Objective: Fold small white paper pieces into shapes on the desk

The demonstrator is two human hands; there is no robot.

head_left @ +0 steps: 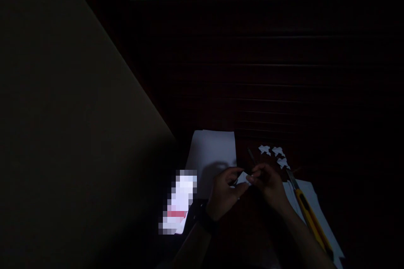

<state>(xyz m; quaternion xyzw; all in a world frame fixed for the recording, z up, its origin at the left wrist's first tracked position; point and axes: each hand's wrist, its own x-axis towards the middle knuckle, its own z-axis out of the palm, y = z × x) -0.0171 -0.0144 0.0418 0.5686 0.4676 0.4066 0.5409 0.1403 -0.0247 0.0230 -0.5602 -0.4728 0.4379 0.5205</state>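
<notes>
The scene is very dark. My left hand [224, 193] and my right hand [269, 184] meet over a dark table, and both pinch a small white piece of folded paper [243, 178] between their fingertips. My left wrist wears a dark band [205, 220]. Just beyond my right hand lie three small folded white paper shapes [274, 154] in a loose cluster.
A white sheet of paper [212, 151] lies behind my left hand. A lit phone screen [179, 201] glows at the left. A yellow utility knife [307, 210] rests on another white sheet [318, 214] at the right. A thin dark stick [251, 156] lies near the folded shapes.
</notes>
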